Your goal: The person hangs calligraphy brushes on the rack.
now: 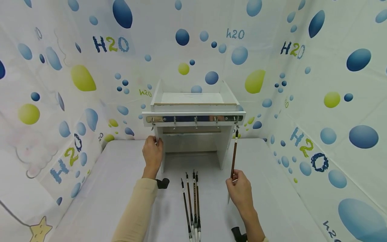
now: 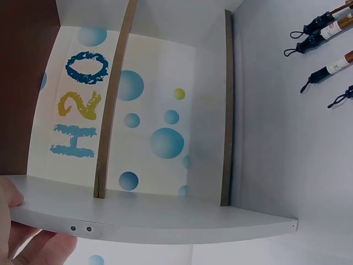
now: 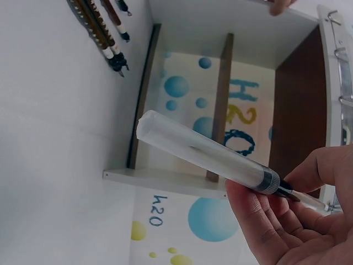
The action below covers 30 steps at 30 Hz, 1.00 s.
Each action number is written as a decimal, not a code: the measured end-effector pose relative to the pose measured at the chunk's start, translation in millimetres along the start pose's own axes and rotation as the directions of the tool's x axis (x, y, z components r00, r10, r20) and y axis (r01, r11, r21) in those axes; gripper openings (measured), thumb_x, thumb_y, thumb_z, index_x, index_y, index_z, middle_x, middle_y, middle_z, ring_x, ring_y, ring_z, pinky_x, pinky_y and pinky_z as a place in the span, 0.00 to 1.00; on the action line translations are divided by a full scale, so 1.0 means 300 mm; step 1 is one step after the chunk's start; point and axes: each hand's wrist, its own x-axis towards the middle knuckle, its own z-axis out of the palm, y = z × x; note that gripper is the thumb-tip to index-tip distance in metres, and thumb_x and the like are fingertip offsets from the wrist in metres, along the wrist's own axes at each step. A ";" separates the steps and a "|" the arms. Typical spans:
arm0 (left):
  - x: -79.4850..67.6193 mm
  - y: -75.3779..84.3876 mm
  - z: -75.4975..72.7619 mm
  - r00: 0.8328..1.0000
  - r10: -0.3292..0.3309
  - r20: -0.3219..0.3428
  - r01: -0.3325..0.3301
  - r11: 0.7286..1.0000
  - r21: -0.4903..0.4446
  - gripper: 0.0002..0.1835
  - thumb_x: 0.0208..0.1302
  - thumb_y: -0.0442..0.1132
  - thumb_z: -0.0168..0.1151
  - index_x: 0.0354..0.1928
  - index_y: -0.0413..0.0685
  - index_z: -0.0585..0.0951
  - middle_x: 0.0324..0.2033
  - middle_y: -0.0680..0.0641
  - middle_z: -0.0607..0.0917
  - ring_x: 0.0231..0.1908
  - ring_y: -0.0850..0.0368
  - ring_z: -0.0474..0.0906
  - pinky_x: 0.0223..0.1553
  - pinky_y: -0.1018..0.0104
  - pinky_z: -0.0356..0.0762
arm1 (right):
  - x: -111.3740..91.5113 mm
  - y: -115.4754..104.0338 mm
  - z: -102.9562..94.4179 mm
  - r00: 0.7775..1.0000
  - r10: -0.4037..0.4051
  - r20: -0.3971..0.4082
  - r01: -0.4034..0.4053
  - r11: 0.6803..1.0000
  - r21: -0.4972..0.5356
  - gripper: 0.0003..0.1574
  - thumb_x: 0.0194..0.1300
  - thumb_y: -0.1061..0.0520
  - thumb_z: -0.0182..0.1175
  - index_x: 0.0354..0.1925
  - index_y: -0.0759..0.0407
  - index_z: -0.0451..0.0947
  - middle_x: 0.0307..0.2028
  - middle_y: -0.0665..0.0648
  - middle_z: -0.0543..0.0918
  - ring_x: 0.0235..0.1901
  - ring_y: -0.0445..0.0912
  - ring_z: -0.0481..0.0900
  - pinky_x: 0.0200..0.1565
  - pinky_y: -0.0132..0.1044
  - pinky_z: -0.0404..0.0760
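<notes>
A white shelf stands on the table with a row of metal hooks along its front rail. My left hand grips the shelf's left side panel; in the left wrist view the thumb lies inside the panel and the fingers outside. My right hand pinches a calligraphy brush near its lower end. The brush stands nearly upright, its top loop right at the rightmost hook. In the right wrist view a clear cap covers the bristle end, beyond the fingertips.
Several more calligraphy brushes lie side by side on the white table in front of the shelf, loops pointing toward it. An open tray-like top rises behind the hook rail. Bubble-patterned sheets surround the table.
</notes>
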 end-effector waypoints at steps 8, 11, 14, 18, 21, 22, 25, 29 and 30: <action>0.005 0.002 -0.004 1.000 -0.017 0.010 0.017 1.000 0.008 0.10 0.66 0.34 0.62 0.39 0.30 0.78 0.36 0.31 0.84 0.37 0.34 0.84 0.39 0.42 0.81 | 0.019 0.041 0.041 1.000 -0.023 0.014 0.023 1.000 -0.017 0.18 0.59 0.68 0.57 0.49 0.72 0.77 0.33 0.62 0.84 0.29 0.47 0.83 0.27 0.31 0.78; 0.006 0.001 -0.002 1.000 -0.018 0.013 0.018 1.000 0.009 0.10 0.66 0.34 0.61 0.39 0.31 0.78 0.36 0.31 0.84 0.37 0.34 0.84 0.39 0.42 0.81 | 0.035 0.062 0.055 0.999 -0.041 0.017 0.042 0.999 -0.027 0.17 0.59 0.69 0.57 0.49 0.73 0.76 0.33 0.63 0.83 0.29 0.49 0.83 0.27 0.32 0.78; 0.006 -0.001 -0.001 1.000 -0.017 0.014 0.017 1.000 0.009 0.10 0.66 0.35 0.62 0.38 0.31 0.78 0.36 0.32 0.84 0.36 0.34 0.84 0.39 0.42 0.80 | 0.052 0.085 0.070 0.999 -0.049 0.022 0.050 0.998 -0.043 0.17 0.59 0.70 0.57 0.48 0.73 0.76 0.33 0.64 0.83 0.30 0.50 0.84 0.26 0.32 0.78; 0.005 -0.002 0.000 1.000 -0.017 0.013 0.017 1.000 0.014 0.09 0.65 0.34 0.62 0.38 0.31 0.78 0.35 0.32 0.84 0.36 0.34 0.84 0.39 0.41 0.80 | 0.075 0.113 0.087 0.998 -0.046 0.033 0.048 0.997 -0.058 0.17 0.60 0.69 0.57 0.48 0.73 0.76 0.35 0.65 0.84 0.32 0.52 0.85 0.27 0.35 0.80; 0.005 0.001 -0.001 1.000 -0.017 0.017 0.017 1.000 0.018 0.09 0.66 0.34 0.62 0.38 0.31 0.78 0.35 0.32 0.84 0.36 0.35 0.84 0.39 0.41 0.80 | 0.096 0.129 0.099 0.998 -0.040 0.043 0.042 0.997 -0.064 0.17 0.62 0.67 0.57 0.49 0.73 0.76 0.36 0.66 0.85 0.34 0.54 0.86 0.29 0.39 0.82; 0.005 0.002 -0.002 1.000 -0.017 0.019 0.017 1.000 0.018 0.09 0.66 0.34 0.62 0.38 0.31 0.78 0.35 0.32 0.84 0.36 0.34 0.84 0.39 0.41 0.80 | 0.103 0.134 0.103 0.998 -0.037 0.046 0.040 0.997 -0.067 0.17 0.62 0.67 0.57 0.49 0.73 0.76 0.37 0.66 0.85 0.34 0.54 0.86 0.30 0.41 0.82; 0.006 0.007 -0.004 1.000 -0.016 0.023 0.016 1.000 0.017 0.09 0.65 0.34 0.62 0.38 0.31 0.78 0.35 0.32 0.84 0.36 0.34 0.84 0.38 0.41 0.80 | 0.126 0.147 0.114 0.998 -0.027 0.054 0.032 0.995 -0.090 0.17 0.63 0.66 0.58 0.50 0.72 0.76 0.37 0.66 0.86 0.34 0.55 0.87 0.30 0.43 0.83; 0.006 0.007 -0.008 0.999 -0.019 0.026 0.019 1.000 0.014 0.09 0.65 0.34 0.62 0.38 0.31 0.79 0.35 0.32 0.84 0.36 0.35 0.84 0.38 0.41 0.80 | 0.158 0.163 0.130 0.998 -0.023 0.064 0.030 0.992 -0.119 0.17 0.64 0.64 0.59 0.50 0.71 0.77 0.37 0.66 0.87 0.34 0.55 0.87 0.29 0.44 0.82; 0.006 0.006 -0.009 0.999 -0.021 0.027 0.020 1.000 0.015 0.09 0.65 0.34 0.62 0.38 0.31 0.78 0.35 0.32 0.84 0.36 0.35 0.84 0.38 0.41 0.80 | 0.167 0.168 0.135 0.997 -0.027 0.066 0.035 0.992 -0.120 0.16 0.64 0.65 0.59 0.50 0.72 0.77 0.37 0.66 0.87 0.33 0.55 0.87 0.28 0.44 0.82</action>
